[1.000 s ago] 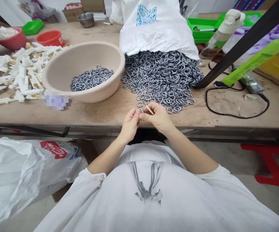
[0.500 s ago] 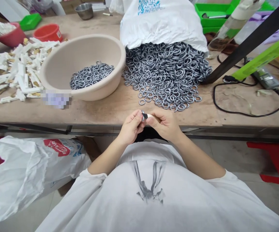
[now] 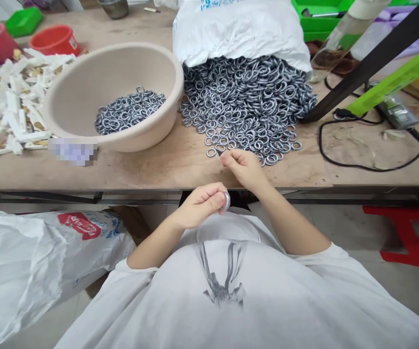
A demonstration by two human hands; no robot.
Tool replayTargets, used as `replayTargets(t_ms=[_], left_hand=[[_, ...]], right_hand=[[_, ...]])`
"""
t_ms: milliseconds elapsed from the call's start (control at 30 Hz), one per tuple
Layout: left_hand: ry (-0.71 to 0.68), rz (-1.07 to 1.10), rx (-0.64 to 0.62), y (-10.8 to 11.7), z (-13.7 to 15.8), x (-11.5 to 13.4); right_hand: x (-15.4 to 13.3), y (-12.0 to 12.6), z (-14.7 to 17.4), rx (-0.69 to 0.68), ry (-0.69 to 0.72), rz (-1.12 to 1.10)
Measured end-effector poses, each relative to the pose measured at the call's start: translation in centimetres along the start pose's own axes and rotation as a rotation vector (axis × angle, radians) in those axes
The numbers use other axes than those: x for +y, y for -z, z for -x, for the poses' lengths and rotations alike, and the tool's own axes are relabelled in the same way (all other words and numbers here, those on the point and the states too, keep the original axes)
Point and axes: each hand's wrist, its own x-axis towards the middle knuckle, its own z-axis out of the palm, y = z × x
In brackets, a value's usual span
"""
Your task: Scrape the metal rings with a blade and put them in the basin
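Note:
My left hand (image 3: 202, 204) is closed on a grey ring (image 3: 227, 200), held just past the table's front edge, in front of my shirt. My right hand (image 3: 243, 167) pinches a small tool with a dark pointed tip (image 3: 219, 152); the rest of the tool is hidden in the fingers. That tip is at the near edge of a heap of loose grey rings (image 3: 245, 106), close to one ring (image 3: 211, 152) lying by itself. The heap spills from the mouth of a white sack (image 3: 238, 34). To its left, a beige basin (image 3: 115, 63) contains many similar rings.
White plastic pieces (image 3: 16, 106) are piled at the left, with a red tub (image 3: 54, 40) behind. A slanting black bar (image 3: 369, 63), a green strip (image 3: 394, 80) and a cabled device (image 3: 398, 114) occupy the right. A white bag (image 3: 49, 257) stands below the table.
My hands were together at the ring and have separated. The left has drawn back and down with the ring; the right has moved forward to the heap with the tool. The view has shifted slightly.

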Motion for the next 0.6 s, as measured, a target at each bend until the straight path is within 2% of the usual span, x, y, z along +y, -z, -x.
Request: replayTargets(t_ms=[33,100,167,233,367,433,500,533,600], left_hand=[[-0.015,0.012,0.022,0.1,0.1,0.0],[-0.053,0.064,0.151,0.5,0.0,0.0],[-0.057,0.110,0.289,1.1,-0.3,0.0],[-0.028,0.138,0.388,1.6,-0.4,-0.1],[0.030,0.180,0.542,2.2,-0.6,0.0],[0.067,0.227,0.596,2.4,-0.7,0.0],[0.093,0.253,0.624,2.5,-1.0,-0.1],[0.091,0.237,0.633,2.5,-1.1,-0.3],[0.032,0.122,0.637,2.4,-1.4,-0.9]], right_hand=[[0.4,-0.1,-0.5,0.021,-0.009,0.060],[0.5,-0.5,-1.5,0.002,-0.011,0.267],[-0.1,-1.1,-2.4,-0.060,-0.014,0.539],[-0.8,-1.7,-3.3,-0.126,-0.084,0.774],[-1.4,-2.4,-4.5,-0.176,-0.127,1.005],[-1.1,-2.4,-4.5,-0.170,-0.135,1.011],[-0.8,-2.2,-4.1,-0.133,-0.122,0.911],[-0.7,-2.1,-3.7,-0.121,-0.106,0.786],[-0.8,-1.7,-2.7,-0.156,-0.090,0.361]])
